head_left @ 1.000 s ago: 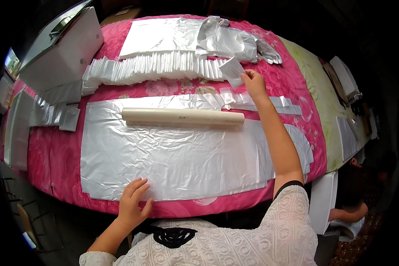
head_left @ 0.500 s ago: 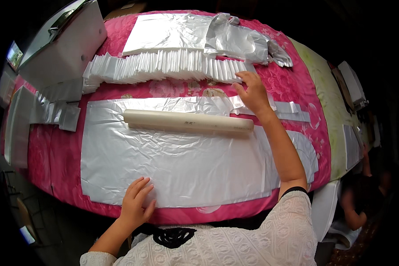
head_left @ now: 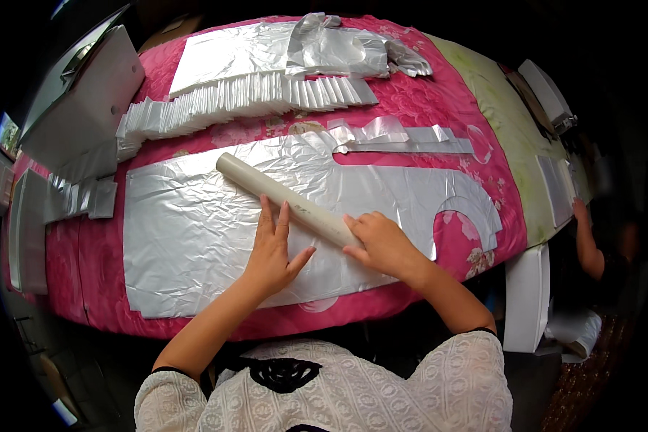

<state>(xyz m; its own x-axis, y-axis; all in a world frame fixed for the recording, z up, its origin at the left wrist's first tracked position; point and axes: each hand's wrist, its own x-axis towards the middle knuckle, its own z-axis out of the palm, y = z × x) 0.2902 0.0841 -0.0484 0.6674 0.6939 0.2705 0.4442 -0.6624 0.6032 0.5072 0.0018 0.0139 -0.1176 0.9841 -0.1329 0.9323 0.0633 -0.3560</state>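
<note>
Holding pale tube (head_left: pixel 311 214) | right hand (head_left: pixel 383 243) clamped on, hiding one end | left hand (head_left: pixel 269 253): grip apart, touch unclear

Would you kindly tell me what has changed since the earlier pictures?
The right hand released the folded packets and now grips the pale tube, whose right end has swung nearer; the left hand moved forward to the tube. The folded packets stayed in their row.

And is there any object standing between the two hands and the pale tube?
No, nothing visible does. The right hand is at the right end of the pale tube, and the left hand has its fingertips at the near edge. The silvery sheet lies beneath.
</note>
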